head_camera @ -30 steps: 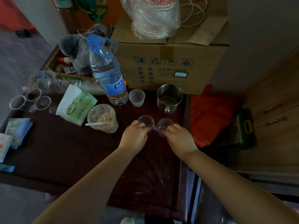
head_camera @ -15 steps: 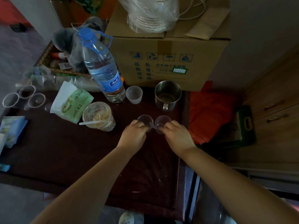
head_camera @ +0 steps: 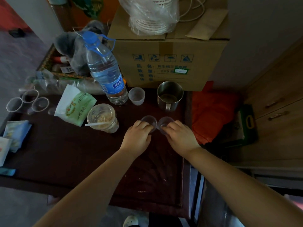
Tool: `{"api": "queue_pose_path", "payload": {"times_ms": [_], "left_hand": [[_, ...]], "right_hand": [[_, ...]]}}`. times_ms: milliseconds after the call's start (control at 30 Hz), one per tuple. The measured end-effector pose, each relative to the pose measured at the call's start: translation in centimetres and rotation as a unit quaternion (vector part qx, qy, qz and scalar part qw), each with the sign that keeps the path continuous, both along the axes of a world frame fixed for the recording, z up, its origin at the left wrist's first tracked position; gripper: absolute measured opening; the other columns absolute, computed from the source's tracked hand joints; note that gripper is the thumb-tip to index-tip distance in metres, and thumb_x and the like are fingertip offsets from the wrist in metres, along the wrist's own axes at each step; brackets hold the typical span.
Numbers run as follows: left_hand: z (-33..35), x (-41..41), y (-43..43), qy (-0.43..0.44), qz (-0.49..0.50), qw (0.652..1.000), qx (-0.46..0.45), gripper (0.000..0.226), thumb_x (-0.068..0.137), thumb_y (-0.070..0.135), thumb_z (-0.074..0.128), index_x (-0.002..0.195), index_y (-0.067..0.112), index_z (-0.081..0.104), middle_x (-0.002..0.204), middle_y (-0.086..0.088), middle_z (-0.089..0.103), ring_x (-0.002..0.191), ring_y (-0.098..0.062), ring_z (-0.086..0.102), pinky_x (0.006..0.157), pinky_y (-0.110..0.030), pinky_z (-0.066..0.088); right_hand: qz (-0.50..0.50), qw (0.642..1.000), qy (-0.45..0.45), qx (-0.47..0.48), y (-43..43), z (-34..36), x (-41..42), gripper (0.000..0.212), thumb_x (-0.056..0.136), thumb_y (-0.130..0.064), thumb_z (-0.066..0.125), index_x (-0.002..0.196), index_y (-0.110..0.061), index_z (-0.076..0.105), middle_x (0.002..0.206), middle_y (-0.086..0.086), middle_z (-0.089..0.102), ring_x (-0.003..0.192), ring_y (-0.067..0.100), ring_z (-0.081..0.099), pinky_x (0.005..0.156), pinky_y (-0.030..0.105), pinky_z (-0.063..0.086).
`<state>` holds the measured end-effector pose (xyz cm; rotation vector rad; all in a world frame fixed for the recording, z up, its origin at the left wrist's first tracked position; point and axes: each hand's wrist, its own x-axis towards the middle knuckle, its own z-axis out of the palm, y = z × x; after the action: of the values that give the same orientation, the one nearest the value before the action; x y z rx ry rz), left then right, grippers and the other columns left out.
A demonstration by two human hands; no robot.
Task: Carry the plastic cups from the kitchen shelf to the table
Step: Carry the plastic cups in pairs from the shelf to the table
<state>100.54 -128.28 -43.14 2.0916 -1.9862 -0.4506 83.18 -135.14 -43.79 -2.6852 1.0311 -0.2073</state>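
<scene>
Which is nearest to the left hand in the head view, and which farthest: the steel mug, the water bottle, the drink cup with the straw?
From the left hand:
1. Drink cup with the straw, just to its left.
2. Steel mug, beyond it, to the right.
3. Water bottle, at the back left.

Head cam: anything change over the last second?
Hardly. The left hand and right hand stay on the two clear cups, rims side by side low over the table; whether the cups touch it is unclear. No grip taken or released. The whole scene slides a little in frame, so the camera moved. Bottle, steel mug and box keep their places.
</scene>
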Motion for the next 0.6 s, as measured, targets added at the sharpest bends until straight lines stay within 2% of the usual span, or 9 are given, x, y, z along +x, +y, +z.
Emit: {"api": "queue_pose_path", "payload": {"times_ms": [333, 600], "left_hand": [[4.0, 1.6, 2.7, -0.002, -0.049, 0.997, -0.052, 0.039, 0.084, 0.027, 0.056, 0.122, 0.020, 0.055, 0.119, 0.005, 0.056, 0.116, -0.016, 0.045, 0.091, -0.033, 0.043], [12.4, 3.5, 7.7, -0.001, -0.185, 0.972, -0.145, 0.045, 0.088, 0.040, 0.049, 0.129, 0.021, 0.049, 0.128, 0.005, 0.055, 0.121, -0.014, 0.045, 0.095, -0.035, 0.043]], "right_hand": [[-0.108, 0.994, -0.027, -0.017, 4.2, 5.2, -0.6, 0.026, 0.084, -0.020, 0.058, 0.110, -0.016, 0.063, 0.100, 0.003, 0.064, 0.095, 0.023, 0.057, 0.075, 0.036, 0.049], [-0.243, 0.967, -0.035, -0.069, 12.9, 14.2, -0.1, 0.039, 0.090, -0.036, 0.051, 0.126, -0.020, 0.053, 0.119, -0.001, 0.059, 0.112, 0.017, 0.050, 0.087, 0.031, 0.045]]}}
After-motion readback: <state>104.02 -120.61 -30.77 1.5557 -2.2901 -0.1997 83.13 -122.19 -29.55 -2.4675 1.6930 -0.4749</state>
